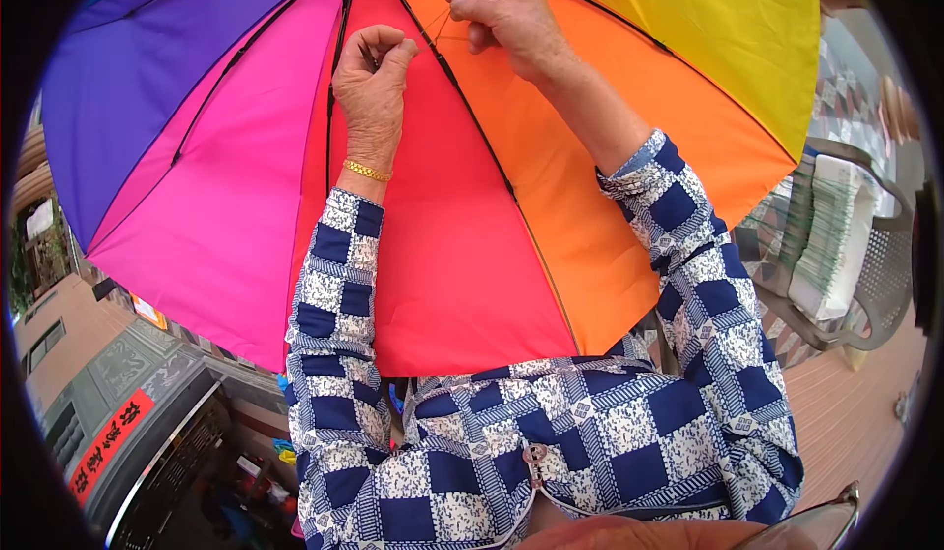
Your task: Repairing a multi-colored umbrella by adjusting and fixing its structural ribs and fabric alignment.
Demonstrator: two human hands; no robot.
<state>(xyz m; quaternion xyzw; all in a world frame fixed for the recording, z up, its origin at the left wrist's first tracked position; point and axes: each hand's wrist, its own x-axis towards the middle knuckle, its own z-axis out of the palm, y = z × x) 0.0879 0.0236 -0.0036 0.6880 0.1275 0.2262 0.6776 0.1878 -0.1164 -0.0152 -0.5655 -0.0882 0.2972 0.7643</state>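
Note:
An open rainbow umbrella (423,226) spreads in front of me with its underside and black ribs showing. My right hand (511,24) is closed in a pinch over the orange panel, holding a thin thread (440,27). The thread runs down beside a black rib (447,68) between the red and orange panels. Left of that rib, over the red panel, my left hand (372,83) pinches with thumb and forefinger at the thread's other end. The fingertips hide exactly what lies between them. A gold bracelet (368,171) circles my left wrist.
At the right stands a grey plastic chair (885,275) with a white box (831,240) of thin green-and-white items on it. The umbrella's edge reaches my lap. A building with a red banner (110,447) is at the lower left.

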